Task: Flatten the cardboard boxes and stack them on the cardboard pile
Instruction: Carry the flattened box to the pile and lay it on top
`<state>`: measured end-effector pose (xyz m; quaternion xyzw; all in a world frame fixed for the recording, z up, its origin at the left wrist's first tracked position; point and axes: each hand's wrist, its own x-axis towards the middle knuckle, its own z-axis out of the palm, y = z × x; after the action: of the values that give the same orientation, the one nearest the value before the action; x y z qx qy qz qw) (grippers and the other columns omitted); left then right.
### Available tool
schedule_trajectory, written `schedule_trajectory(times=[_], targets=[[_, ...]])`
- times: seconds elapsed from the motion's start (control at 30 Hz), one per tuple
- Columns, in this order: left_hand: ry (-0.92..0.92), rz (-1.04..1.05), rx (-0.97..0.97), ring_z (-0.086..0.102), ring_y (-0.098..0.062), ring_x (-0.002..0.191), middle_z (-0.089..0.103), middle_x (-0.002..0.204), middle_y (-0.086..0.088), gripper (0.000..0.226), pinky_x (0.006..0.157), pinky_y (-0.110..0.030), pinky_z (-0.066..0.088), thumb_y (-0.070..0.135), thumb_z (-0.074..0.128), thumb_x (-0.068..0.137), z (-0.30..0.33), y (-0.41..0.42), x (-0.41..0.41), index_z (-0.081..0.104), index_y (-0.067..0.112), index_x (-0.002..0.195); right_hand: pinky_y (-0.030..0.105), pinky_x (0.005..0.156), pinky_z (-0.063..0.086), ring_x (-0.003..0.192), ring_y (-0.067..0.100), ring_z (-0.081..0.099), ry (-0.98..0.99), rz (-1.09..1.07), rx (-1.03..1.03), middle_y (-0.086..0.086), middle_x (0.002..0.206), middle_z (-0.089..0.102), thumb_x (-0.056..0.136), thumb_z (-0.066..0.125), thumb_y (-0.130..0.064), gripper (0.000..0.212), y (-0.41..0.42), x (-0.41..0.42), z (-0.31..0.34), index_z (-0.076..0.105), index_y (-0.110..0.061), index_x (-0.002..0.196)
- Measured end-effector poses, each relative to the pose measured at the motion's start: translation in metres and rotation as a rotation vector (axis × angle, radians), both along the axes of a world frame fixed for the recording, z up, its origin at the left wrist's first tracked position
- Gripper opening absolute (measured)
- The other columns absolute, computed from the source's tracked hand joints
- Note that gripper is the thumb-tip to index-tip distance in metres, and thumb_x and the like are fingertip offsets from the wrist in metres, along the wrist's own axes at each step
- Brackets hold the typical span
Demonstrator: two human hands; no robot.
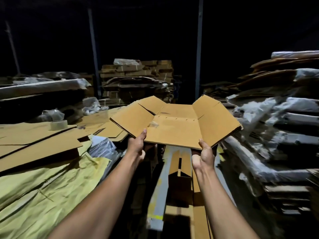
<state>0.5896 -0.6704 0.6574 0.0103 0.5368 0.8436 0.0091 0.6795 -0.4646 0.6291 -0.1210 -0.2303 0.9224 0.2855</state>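
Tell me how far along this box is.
Done: the cardboard box is flattened, flaps splayed. In hand: left hand and right hand grip its near edge, held in the air. Left: lay it on the cardboard pile at left.

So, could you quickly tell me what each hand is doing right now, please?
Left hand: grips the flattened cardboard box at its near edge.
Right hand: grips the same edge.

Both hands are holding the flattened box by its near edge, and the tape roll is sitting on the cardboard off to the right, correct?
Not quite: in the head view the tape roll sits on the cardboard to the left. The rest holds: the left hand and right hand hold the flattened box by its near edge.
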Motion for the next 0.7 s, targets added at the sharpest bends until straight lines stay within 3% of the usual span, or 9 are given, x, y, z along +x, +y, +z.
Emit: schedule_trajectory(times=[0.07, 0.13, 0.23, 0.3, 0.4, 0.47, 0.57, 0.63, 0.7], targets=[[0.010, 0.015, 0.023, 0.076, -0.032, 0.084, 0.076, 0.101, -0.023, 0.045, 0.082, -0.052, 0.064, 0.038, 0.090, 0.081, 0.006, -0.003, -0.054, 0.069, 0.000, 0.095, 0.035, 0.077, 0.062, 0.107, 0.026, 0.067, -0.007, 0.014, -0.001, 0.014, 0.126, 0.065, 0.096, 0.066, -0.001, 0.004, -0.001, -0.056, 0.004, 0.066, -0.004, 0.097], [0.028, 0.046, -0.020, 0.074, -0.029, 0.084, 0.075, 0.101, -0.018, 0.044, 0.090, -0.051, 0.061, 0.036, 0.086, 0.086, 0.013, -0.006, -0.099, 0.068, -0.003, 0.096, 0.041, 0.104, 0.050, 0.129, 0.026, 0.057, -0.021, 0.029, 0.005, 0.013, 0.140, 0.058, 0.095, 0.068, -0.002, 0.004, -0.004, -0.108, 0.012, 0.066, -0.006, 0.097], [0.020, 0.139, -0.035, 0.067, -0.027, 0.069, 0.064, 0.098, -0.005, 0.043, 0.070, -0.040, 0.062, 0.037, 0.074, 0.097, 0.029, -0.009, -0.160, 0.064, -0.004, 0.105, 0.034, 0.088, 0.055, 0.107, 0.020, 0.064, -0.029, 0.083, 0.028, 0.009, 0.125, 0.064, 0.097, 0.067, -0.005, 0.003, -0.015, -0.182, 0.026, 0.066, -0.008, 0.097], [0.036, 0.207, -0.008, 0.073, -0.034, 0.085, 0.068, 0.108, -0.010, 0.047, 0.076, -0.045, 0.062, 0.041, 0.077, 0.093, 0.030, -0.019, -0.206, 0.063, -0.002, 0.105, 0.032, 0.087, 0.051, 0.104, 0.018, 0.064, -0.048, 0.120, 0.036, 0.008, 0.121, 0.063, 0.098, 0.068, -0.009, 0.002, -0.025, -0.226, 0.031, 0.066, -0.009, 0.098], [0.011, 0.260, 0.043, 0.071, -0.034, 0.098, 0.069, 0.108, -0.018, 0.053, 0.086, -0.049, 0.062, 0.040, 0.080, 0.091, 0.030, -0.037, -0.274, 0.058, -0.006, 0.105, 0.036, 0.095, 0.046, 0.124, 0.024, 0.058, -0.046, 0.145, 0.052, 0.010, 0.131, 0.061, 0.096, 0.070, -0.009, 0.003, -0.042, -0.294, 0.038, 0.068, -0.007, 0.097], [-0.001, 0.299, 0.074, 0.068, -0.030, 0.091, 0.068, 0.106, -0.018, 0.052, 0.079, -0.043, 0.061, 0.040, 0.078, 0.093, 0.032, -0.049, -0.316, 0.058, -0.005, 0.109, 0.032, 0.080, 0.052, 0.109, 0.021, 0.064, -0.036, 0.160, 0.055, 0.008, 0.121, 0.065, 0.096, 0.069, -0.006, 0.002, -0.057, -0.334, 0.044, 0.067, -0.006, 0.096], [-0.022, 0.368, 0.090, 0.065, -0.033, 0.101, 0.067, 0.115, -0.017, 0.061, 0.088, -0.050, 0.059, 0.050, 0.080, 0.088, 0.025, -0.073, -0.390, 0.057, -0.001, 0.113, 0.027, 0.060, 0.052, 0.083, 0.017, 0.065, -0.035, 0.186, 0.052, 0.005, 0.100, 0.067, 0.096, 0.067, -0.002, 0.003, -0.085, -0.400, 0.046, 0.067, -0.005, 0.095], [-0.040, 0.389, 0.098, 0.067, -0.035, 0.102, 0.068, 0.114, -0.017, 0.068, 0.088, -0.053, 0.059, 0.059, 0.083, 0.080, 0.008, -0.095, -0.454, 0.056, 0.002, 0.108, 0.030, 0.064, 0.058, 0.083, 0.018, 0.066, -0.021, 0.199, 0.039, 0.007, 0.099, 0.070, 0.096, 0.067, 0.000, 0.005, -0.105, -0.444, 0.041, 0.069, -0.004, 0.094], [-0.073, 0.445, 0.126, 0.067, -0.039, 0.104, 0.068, 0.115, -0.021, 0.066, 0.089, -0.061, 0.059, 0.061, 0.082, 0.079, 0.004, -0.114, -0.501, 0.055, 0.005, 0.101, 0.037, 0.080, 0.061, 0.092, 0.022, 0.068, -0.023, 0.211, 0.028, 0.010, 0.108, 0.071, 0.094, 0.068, 0.002, 0.006, -0.127, -0.493, 0.034, 0.070, -0.004, 0.096]])
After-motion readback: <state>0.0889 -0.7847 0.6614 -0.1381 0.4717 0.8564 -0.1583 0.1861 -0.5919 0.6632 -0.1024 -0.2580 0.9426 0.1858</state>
